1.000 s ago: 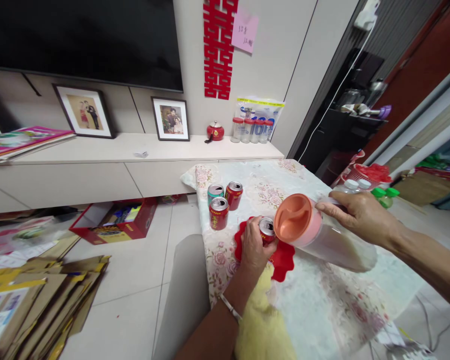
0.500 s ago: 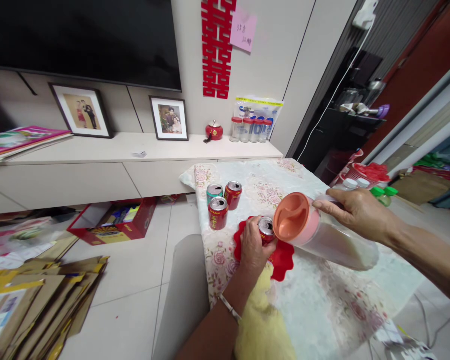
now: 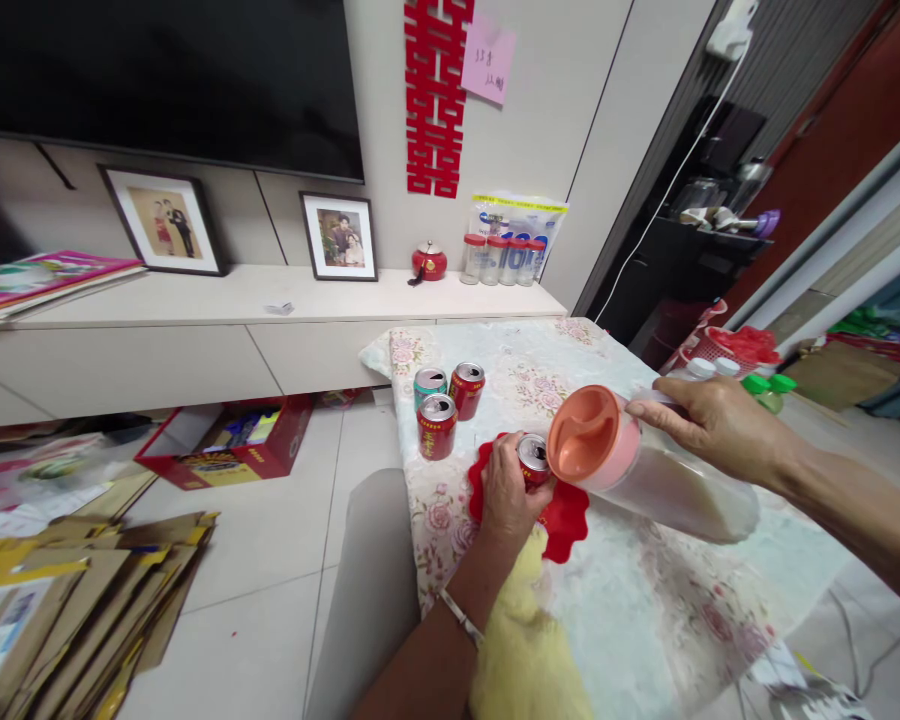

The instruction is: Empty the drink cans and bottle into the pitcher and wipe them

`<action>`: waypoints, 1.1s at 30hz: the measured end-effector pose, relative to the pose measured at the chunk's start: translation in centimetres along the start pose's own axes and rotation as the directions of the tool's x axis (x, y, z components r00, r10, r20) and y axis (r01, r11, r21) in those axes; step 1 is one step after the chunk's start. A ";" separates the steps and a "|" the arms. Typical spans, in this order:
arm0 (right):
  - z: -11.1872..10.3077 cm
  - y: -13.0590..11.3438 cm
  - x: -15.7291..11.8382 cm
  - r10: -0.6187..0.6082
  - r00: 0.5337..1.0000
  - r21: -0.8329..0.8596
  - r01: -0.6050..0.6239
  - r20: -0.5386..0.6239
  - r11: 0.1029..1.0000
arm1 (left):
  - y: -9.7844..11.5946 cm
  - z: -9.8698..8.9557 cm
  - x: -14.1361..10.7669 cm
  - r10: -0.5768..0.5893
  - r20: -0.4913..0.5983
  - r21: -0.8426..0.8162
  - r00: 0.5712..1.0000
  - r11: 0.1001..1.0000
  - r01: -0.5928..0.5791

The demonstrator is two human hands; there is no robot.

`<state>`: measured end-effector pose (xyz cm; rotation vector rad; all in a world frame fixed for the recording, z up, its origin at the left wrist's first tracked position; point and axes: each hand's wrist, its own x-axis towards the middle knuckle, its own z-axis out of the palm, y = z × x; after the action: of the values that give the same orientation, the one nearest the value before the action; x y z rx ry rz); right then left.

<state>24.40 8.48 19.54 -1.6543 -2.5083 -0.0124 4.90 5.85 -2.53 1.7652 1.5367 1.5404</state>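
Observation:
My left hand [image 3: 511, 497] is wrapped round a red drink can [image 3: 532, 457] with its tab hole open, above a red scalloped mat [image 3: 568, 522]. My right hand [image 3: 720, 425] grips the handle of a clear pitcher [image 3: 675, 492] tilted far over. Its orange spout lid [image 3: 585, 435] faces the can's top, close beside it; I cannot make out a stream of liquid. Some pale liquid shows inside the pitcher. Left of the mat stand two red cans, one in front [image 3: 436, 428] and one behind [image 3: 467, 390], with a teal can [image 3: 429, 383] beside them.
A yellow cloth [image 3: 529, 640] lies at the near edge of the flowered tablecloth [image 3: 720, 590]. Bottles with green caps [image 3: 769, 388] stand past my right hand. Flattened cardboard [image 3: 120, 590] and a red box [image 3: 229, 450] are on the floor at left. Behind is a white cabinet [image 3: 307, 300].

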 end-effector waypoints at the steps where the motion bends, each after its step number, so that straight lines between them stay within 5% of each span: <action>1: 0.0 0.0 0.0 0.003 1.000 0.002 -0.003 0.001 1.000 | 0.0 0.0 0.0 0.001 0.001 0.001 1.000 1.000 -0.001; 33: 0.1 0.5 0.1 -0.038 0.999 0.009 0.038 -0.028 0.999 | -0.1 0.1 0.0 0.025 -0.019 -0.001 1.000 1.000 -0.025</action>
<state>24.78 8.77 19.38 -1.5918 -2.5147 -0.0278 4.94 5.94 -2.68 1.7806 1.5281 1.5740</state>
